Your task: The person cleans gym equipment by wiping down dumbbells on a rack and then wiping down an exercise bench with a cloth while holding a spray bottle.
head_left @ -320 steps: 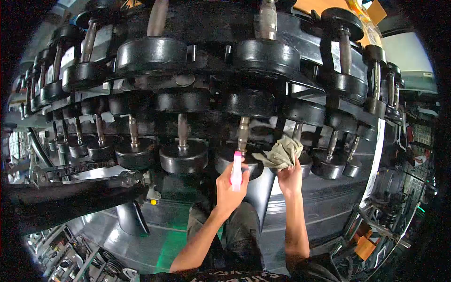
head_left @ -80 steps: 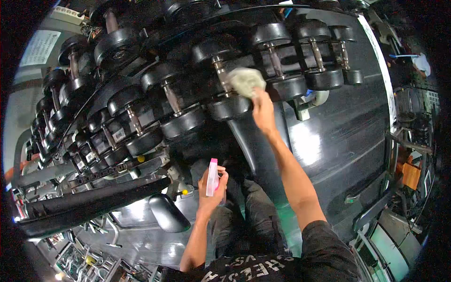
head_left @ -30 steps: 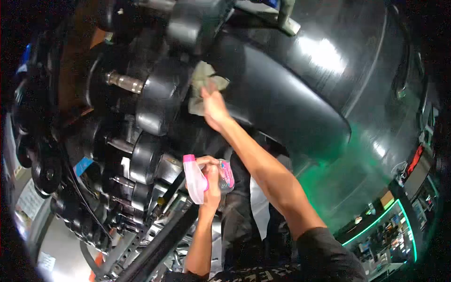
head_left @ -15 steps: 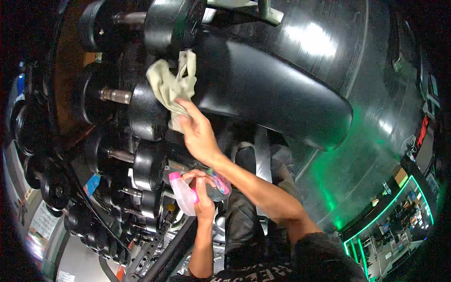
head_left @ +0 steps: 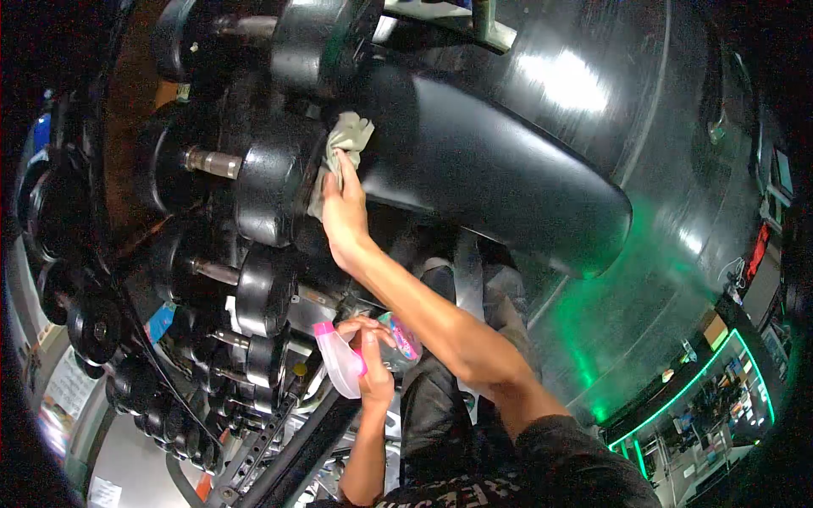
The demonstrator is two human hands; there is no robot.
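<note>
My right hand (head_left: 345,216) reaches across to the dumbbell rack with a pale cream cloth (head_left: 351,135) in its fingers. The crumpled cloth lies against the round end face of a black dumbbell (head_left: 269,188); part of it is hidden behind my fingers. Below my right forearm, my left hand (head_left: 373,368) is wrapped round the neck of a spray bottle (head_left: 339,360) with a whitish head, pink nozzle and a clear body bearing a colourful label. A black padded bench (head_left: 500,161) extends to the right of the cloth.
More black dumbbells (head_left: 264,289) line the rack on the left. A metal bench frame (head_left: 491,30) stands at the top. My leg (head_left: 436,398) is below the bench, on a dark floor (head_left: 584,322) with green light. A mirror (head_left: 711,415) edged in green is at lower right.
The cloth has swung down from a loose, lifted position onto the dumbbell's end face, bunching up as my right hand moved in. My left hand and the spray bottle shifted slightly in view.
</note>
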